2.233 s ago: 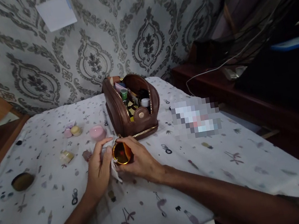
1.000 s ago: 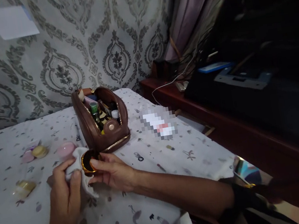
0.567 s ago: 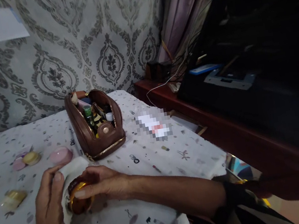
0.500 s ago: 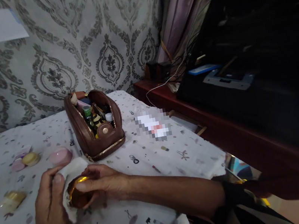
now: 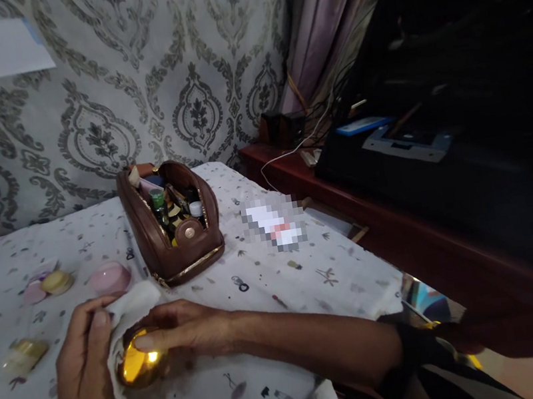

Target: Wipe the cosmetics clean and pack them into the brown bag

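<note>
My left hand (image 5: 82, 353) grips a white wipe or cloth (image 5: 134, 305), its thumb pressed over the near edge. Against that cloth sits a shiny gold rounded object, like a cosmetic jar (image 5: 141, 364), held in my right hand (image 5: 185, 327) with the thumb on top. The cloth wraps partly around its left side; the far side and underside are hidden. Just beyond my hands stands a brown zip bag (image 5: 189, 255), unzipped, with several bottles and tubes inside, among them a green-capped bottle (image 5: 158, 200) and one with a white cap (image 5: 196, 208).
A pink round container (image 5: 110, 278) and a yellow one (image 5: 56, 282) lie behind my left hand. A clear yellowish container (image 5: 25, 355) is at the left. A blurred white item (image 5: 273, 223) lies right of the bag. Dark red furniture (image 5: 369, 210) borders the table.
The gold object has turned in my right hand, so its bright rounded surface faces me where a darker side showed before. The cloth has shifted with it.
</note>
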A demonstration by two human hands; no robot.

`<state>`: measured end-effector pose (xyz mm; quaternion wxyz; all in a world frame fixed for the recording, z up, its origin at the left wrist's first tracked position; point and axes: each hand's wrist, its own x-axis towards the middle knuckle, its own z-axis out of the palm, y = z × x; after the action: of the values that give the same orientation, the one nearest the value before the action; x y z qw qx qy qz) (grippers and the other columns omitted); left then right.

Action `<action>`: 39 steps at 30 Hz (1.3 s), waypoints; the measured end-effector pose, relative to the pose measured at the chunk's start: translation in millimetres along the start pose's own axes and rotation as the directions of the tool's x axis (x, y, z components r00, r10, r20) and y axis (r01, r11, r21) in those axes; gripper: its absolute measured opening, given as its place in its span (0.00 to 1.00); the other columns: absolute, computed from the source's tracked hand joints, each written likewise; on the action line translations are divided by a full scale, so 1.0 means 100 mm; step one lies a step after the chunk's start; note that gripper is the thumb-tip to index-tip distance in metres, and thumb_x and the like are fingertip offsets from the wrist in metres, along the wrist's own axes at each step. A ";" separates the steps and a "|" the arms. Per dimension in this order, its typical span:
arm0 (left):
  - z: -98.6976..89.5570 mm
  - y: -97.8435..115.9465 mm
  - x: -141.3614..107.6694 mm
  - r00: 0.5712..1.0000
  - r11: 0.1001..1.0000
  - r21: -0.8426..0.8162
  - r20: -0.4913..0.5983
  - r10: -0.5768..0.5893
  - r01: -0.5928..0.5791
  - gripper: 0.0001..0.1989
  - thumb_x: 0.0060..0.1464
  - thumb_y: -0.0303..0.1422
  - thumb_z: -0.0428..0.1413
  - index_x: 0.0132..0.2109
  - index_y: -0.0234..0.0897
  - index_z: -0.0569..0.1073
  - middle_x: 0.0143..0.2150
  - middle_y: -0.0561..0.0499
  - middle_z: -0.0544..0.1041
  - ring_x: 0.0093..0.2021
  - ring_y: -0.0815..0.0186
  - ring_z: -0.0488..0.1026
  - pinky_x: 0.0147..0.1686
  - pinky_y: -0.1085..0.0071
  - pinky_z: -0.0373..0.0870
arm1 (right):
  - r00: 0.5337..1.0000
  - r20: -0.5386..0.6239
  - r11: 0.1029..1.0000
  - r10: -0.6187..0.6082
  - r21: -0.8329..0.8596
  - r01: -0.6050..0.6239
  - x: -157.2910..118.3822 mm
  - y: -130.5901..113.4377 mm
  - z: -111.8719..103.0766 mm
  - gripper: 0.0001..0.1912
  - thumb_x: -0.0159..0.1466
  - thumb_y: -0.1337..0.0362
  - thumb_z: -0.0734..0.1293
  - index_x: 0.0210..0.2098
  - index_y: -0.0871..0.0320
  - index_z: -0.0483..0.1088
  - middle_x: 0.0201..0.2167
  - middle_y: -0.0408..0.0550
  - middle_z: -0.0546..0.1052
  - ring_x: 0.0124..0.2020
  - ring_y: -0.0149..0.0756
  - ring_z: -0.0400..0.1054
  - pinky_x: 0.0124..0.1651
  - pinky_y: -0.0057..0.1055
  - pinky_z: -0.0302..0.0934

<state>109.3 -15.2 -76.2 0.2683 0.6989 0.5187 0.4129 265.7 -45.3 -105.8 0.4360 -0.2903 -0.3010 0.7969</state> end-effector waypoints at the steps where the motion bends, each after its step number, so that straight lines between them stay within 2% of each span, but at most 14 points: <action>1: 0.00 0.00 0.00 1.000 1.000 -0.012 -0.005 -0.004 0.004 0.21 0.58 0.53 0.47 0.42 0.42 0.72 0.37 0.52 0.76 0.36 0.61 0.72 0.33 0.69 0.67 | 1.000 -0.010 1.000 0.003 0.016 -0.003 0.00 -0.01 0.01 0.30 0.38 0.52 0.83 0.35 0.62 0.76 0.32 0.42 0.76 0.31 0.26 0.69 0.33 0.22 0.64; 4: 0.04 -0.06 -0.03 0.996 0.998 0.031 -0.066 0.065 -0.063 0.19 0.59 0.49 0.47 0.43 0.42 0.72 0.39 0.52 0.77 0.39 0.61 0.73 0.36 0.68 0.67 | 0.999 -0.021 0.990 -0.045 0.133 0.048 0.02 -0.03 0.02 0.32 0.36 0.52 0.83 0.37 0.62 0.76 0.34 0.43 0.76 0.34 0.29 0.71 0.36 0.26 0.67; 9: 0.09 -0.17 -0.08 0.919 0.911 0.137 -0.012 0.394 -0.389 0.18 0.60 0.44 0.49 0.52 0.41 0.69 0.51 0.46 0.75 0.50 0.55 0.71 0.48 0.62 0.65 | 0.993 -0.052 0.960 -0.102 0.259 0.112 0.04 -0.06 -0.03 0.35 0.36 0.53 0.83 0.41 0.59 0.74 0.35 0.41 0.75 0.35 0.30 0.72 0.37 0.30 0.70; 11: 0.08 -0.14 -0.07 0.936 0.930 0.115 -0.006 0.352 -0.349 0.17 0.60 0.44 0.48 0.50 0.42 0.71 0.49 0.48 0.76 0.48 0.56 0.72 0.47 0.63 0.66 | 0.998 0.004 0.978 -0.067 0.197 0.065 0.02 -0.06 -0.03 0.36 0.37 0.52 0.83 0.42 0.59 0.73 0.35 0.42 0.75 0.34 0.30 0.72 0.36 0.29 0.70; 14: 0.04 -0.04 -0.02 0.994 0.994 0.015 -0.009 0.109 -0.109 0.18 0.60 0.49 0.46 0.43 0.42 0.73 0.40 0.52 0.78 0.38 0.61 0.74 0.36 0.68 0.68 | 0.993 0.118 0.998 0.003 0.057 -0.010 -0.01 -0.05 -0.01 0.35 0.40 0.53 0.82 0.43 0.61 0.74 0.38 0.45 0.77 0.34 0.30 0.72 0.35 0.26 0.68; 17: 0.03 0.00 0.01 1.000 0.999 -0.039 0.011 -0.015 0.016 0.22 0.58 0.53 0.46 0.38 0.41 0.73 0.31 0.53 0.76 0.29 0.63 0.72 0.27 0.71 0.67 | 0.993 0.119 0.998 -0.009 0.059 0.002 -0.01 -0.03 0.00 0.34 0.40 0.55 0.83 0.43 0.62 0.74 0.39 0.47 0.77 0.35 0.30 0.71 0.37 0.25 0.68; 21: 0.07 -0.05 -0.03 0.981 0.978 0.075 -0.022 0.195 -0.193 0.17 0.60 0.45 0.47 0.47 0.39 0.71 0.44 0.49 0.77 0.44 0.59 0.74 0.44 0.66 0.70 | 0.997 0.041 0.983 -0.061 0.173 0.053 0.05 0.00 -0.04 0.38 0.39 0.47 0.81 0.43 0.60 0.72 0.33 0.44 0.78 0.32 0.31 0.73 0.37 0.29 0.70; 23: 0.07 -0.07 -0.05 0.952 0.946 0.119 -0.016 0.306 -0.302 0.17 0.61 0.42 0.48 0.50 0.39 0.70 0.50 0.47 0.75 0.50 0.57 0.72 0.51 0.63 0.67 | 0.996 0.079 0.988 -0.048 0.151 0.036 0.06 0.02 -0.06 0.38 0.40 0.43 0.80 0.42 0.60 0.71 0.29 0.42 0.77 0.28 0.31 0.73 0.34 0.30 0.70; 25: 0.05 -0.07 -0.05 0.958 0.954 0.099 -0.005 0.286 -0.284 0.16 0.62 0.43 0.47 0.48 0.39 0.71 0.47 0.48 0.76 0.46 0.58 0.73 0.47 0.64 0.69 | 0.987 0.161 0.996 0.007 0.084 -0.021 0.05 0.03 -0.06 0.38 0.41 0.42 0.79 0.41 0.61 0.71 0.27 0.42 0.76 0.26 0.30 0.72 0.33 0.28 0.69; 27: 0.02 -0.05 -0.04 0.987 0.986 0.054 0.015 0.159 -0.160 0.17 0.63 0.44 0.45 0.45 0.40 0.73 0.40 0.50 0.77 0.38 0.61 0.74 0.38 0.68 0.70 | 0.979 0.195 0.998 0.059 0.019 -0.064 0.03 0.02 -0.04 0.36 0.42 0.45 0.80 0.42 0.62 0.73 0.28 0.42 0.76 0.25 0.28 0.71 0.31 0.25 0.67; 30: 0.01 -0.05 -0.03 0.998 0.997 0.042 0.040 0.056 -0.057 0.18 0.63 0.45 0.45 0.44 0.39 0.73 0.36 0.51 0.76 0.34 0.62 0.73 0.33 0.69 0.69 | 0.996 0.085 1.000 0.023 0.010 -0.024 0.00 -0.02 -0.02 0.31 0.42 0.52 0.82 0.39 0.62 0.74 0.29 0.40 0.75 0.24 0.22 0.69 0.27 0.18 0.62; 33: 0.04 -0.08 -0.05 0.983 0.978 0.104 0.013 0.182 -0.183 0.16 0.63 0.41 0.45 0.48 0.38 0.71 0.42 0.48 0.76 0.42 0.59 0.73 0.42 0.64 0.69 | 0.999 -0.004 0.993 -0.038 0.109 0.038 0.01 -0.05 -0.02 0.31 0.40 0.54 0.83 0.39 0.61 0.73 0.31 0.40 0.76 0.26 0.22 0.70 0.29 0.18 0.63; 36: 0.09 -0.09 -0.07 0.920 0.912 0.133 -0.006 0.391 -0.387 0.14 0.62 0.37 0.48 0.51 0.36 0.69 0.49 0.43 0.74 0.50 0.56 0.71 0.50 0.60 0.66 | 0.998 -0.023 0.977 -0.066 0.203 0.069 0.02 -0.04 -0.04 0.32 0.42 0.52 0.82 0.42 0.59 0.72 0.31 0.39 0.77 0.29 0.26 0.73 0.34 0.22 0.67; 39: 0.09 -0.07 -0.06 0.922 0.916 0.117 -0.002 0.386 -0.383 0.14 0.63 0.37 0.47 0.51 0.37 0.69 0.47 0.45 0.74 0.48 0.59 0.71 0.49 0.63 0.65 | 0.999 0.049 0.991 -0.014 0.130 0.007 0.03 -0.01 -0.05 0.31 0.46 0.48 0.79 0.42 0.60 0.71 0.29 0.41 0.78 0.28 0.28 0.73 0.33 0.25 0.68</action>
<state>112.6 -18.3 -88.0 0.1350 0.7962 0.3973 0.4358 268.5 -41.6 -108.3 0.4505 -0.2397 -0.2608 0.8195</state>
